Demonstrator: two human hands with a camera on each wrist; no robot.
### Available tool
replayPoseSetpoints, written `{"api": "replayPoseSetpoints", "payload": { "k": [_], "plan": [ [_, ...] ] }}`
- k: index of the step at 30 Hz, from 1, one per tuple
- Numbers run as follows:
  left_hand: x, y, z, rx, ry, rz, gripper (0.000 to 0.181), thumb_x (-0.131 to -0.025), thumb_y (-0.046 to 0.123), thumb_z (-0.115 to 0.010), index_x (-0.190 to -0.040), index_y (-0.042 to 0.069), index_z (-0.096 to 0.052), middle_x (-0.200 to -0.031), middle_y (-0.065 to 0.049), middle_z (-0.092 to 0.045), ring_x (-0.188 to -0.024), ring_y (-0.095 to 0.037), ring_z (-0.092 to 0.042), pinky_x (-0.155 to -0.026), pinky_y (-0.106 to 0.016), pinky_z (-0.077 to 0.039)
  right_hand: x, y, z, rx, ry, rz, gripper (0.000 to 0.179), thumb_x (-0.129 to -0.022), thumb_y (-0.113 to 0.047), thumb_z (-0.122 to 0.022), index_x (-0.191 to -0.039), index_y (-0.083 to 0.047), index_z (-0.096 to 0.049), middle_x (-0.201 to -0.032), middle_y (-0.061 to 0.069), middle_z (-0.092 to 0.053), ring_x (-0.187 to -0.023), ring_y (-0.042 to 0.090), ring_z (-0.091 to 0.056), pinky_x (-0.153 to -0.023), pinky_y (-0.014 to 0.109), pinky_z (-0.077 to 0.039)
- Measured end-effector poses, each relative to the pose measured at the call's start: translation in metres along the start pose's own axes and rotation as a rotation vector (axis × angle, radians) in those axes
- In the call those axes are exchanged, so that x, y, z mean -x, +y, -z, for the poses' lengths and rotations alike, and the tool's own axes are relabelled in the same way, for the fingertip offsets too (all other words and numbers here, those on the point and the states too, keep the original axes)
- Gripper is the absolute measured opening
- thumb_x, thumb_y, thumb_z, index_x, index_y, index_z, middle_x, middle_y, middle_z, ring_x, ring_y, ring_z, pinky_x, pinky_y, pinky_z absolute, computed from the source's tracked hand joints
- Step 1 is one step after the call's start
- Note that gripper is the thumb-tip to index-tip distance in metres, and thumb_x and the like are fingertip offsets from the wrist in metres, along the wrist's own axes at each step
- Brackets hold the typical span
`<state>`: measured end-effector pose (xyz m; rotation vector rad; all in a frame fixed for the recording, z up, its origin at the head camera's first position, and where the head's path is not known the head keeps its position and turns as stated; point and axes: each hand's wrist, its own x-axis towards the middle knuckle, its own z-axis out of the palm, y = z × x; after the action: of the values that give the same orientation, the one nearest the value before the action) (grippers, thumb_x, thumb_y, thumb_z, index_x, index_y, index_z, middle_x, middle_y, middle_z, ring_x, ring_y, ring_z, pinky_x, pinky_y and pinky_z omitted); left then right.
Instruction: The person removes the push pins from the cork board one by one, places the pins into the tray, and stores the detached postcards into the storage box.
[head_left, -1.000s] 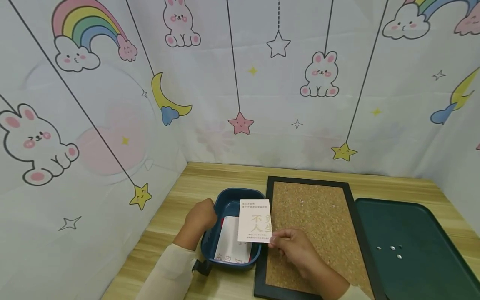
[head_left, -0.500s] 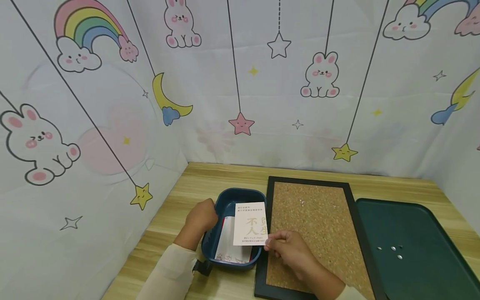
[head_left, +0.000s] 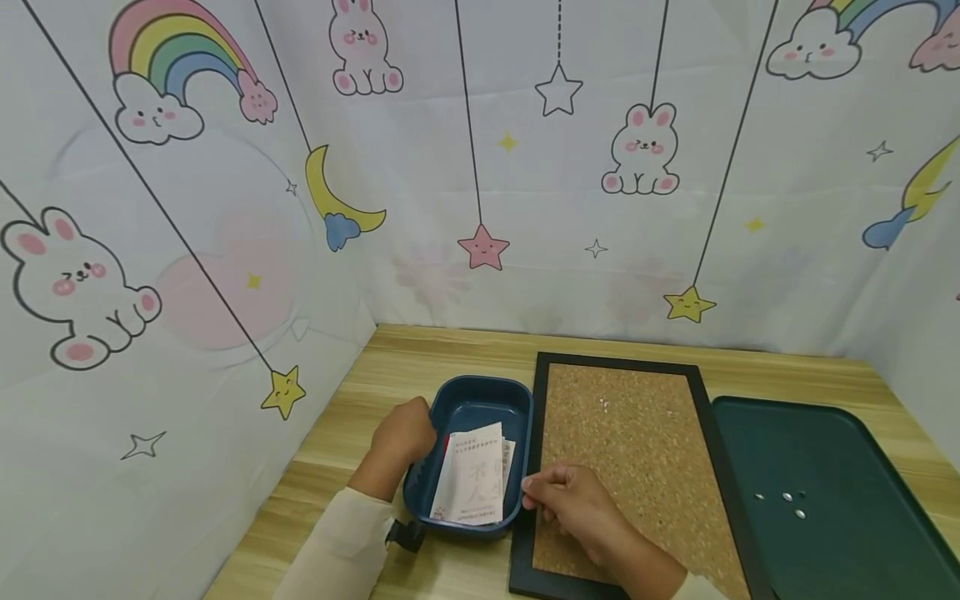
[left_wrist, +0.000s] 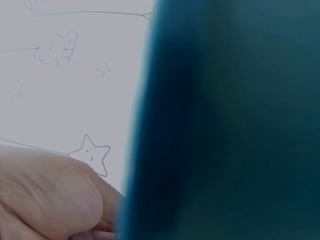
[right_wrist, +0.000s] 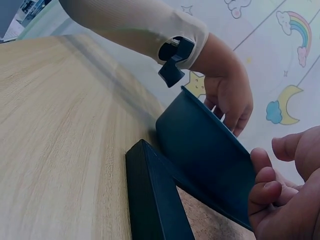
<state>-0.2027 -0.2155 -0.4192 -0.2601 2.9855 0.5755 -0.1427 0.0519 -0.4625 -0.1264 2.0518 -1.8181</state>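
Observation:
A dark blue plastic bin (head_left: pixel 480 398) stands on the wooden table. Inside lie several pale printed cards (head_left: pixel 477 475), overlapping, the top one with faint gold characters. My left hand (head_left: pixel 405 429) grips the bin's left wall at the rim; the right wrist view shows its fingers (right_wrist: pixel 230 115) bent over that edge. At the opposite side, my right hand (head_left: pixel 573 504) hovers by the bin's right rim, over the corkboard (head_left: pixel 630 467). In the right wrist view its thumb (right_wrist: pixel 285 149) stands apart from loosely curled fingers, with nothing between them.
The corkboard's black frame (head_left: pixel 522 546) lies right beside the bin. Farther right is a dark green tray (head_left: pixel 832 450) with several small shiny pieces (head_left: pixel 787 497). Cloth walls (head_left: pixel 570 283) printed with rabbits and stars enclose the table at the back and sides.
My right hand has moved left and let go of the card, which has dropped onto the other cards in the bin. My left hand has stayed on the rim.

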Motion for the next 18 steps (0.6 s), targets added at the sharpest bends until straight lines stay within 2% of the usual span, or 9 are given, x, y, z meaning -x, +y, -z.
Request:
{"api": "replayPoseSetpoints", "payload": {
  "k": [8,15,18],
  "plan": [
    [0.0,0.0,0.0,0.004,0.001,0.007,0.022,-0.096,0.004,-0.056,-0.115,-0.003,-0.065,-0.106,-0.018,-0.069,-0.082,-0.026,-0.063,-0.07,-0.045,-0.054,0.001,0.004,0.011,0.025,0.026,-0.041,0.024,-0.098,-0.024,-0.07,-0.101,-0.001,-0.072,-0.082,0.004,-0.07,-0.069,0.015,-0.054,-0.052,0.026,-0.041],
    [0.0,0.0,-0.002,0.018,-0.009,0.02,0.025,-0.098,0.006,-0.053,-0.118,-0.002,-0.064,-0.109,-0.017,-0.07,-0.082,-0.026,-0.062,-0.069,-0.045,-0.054,0.004,0.001,0.034,0.043,0.104,-0.099,0.022,-0.101,-0.018,-0.062,-0.104,0.002,-0.071,-0.085,0.007,-0.069,-0.071,0.017,-0.054,-0.055,0.027,-0.042],
    [0.0,0.0,-0.003,0.024,-0.005,0.018,0.03,-0.099,0.007,-0.052,-0.126,-0.002,-0.061,-0.116,-0.019,-0.069,-0.09,-0.029,-0.066,-0.073,-0.048,-0.055,0.007,-0.001,0.048,0.06,0.143,-0.108,0.021,-0.102,-0.018,-0.061,-0.106,0.001,-0.07,-0.086,0.007,-0.068,-0.072,0.018,-0.054,-0.055,0.028,-0.042]
  ]
}}
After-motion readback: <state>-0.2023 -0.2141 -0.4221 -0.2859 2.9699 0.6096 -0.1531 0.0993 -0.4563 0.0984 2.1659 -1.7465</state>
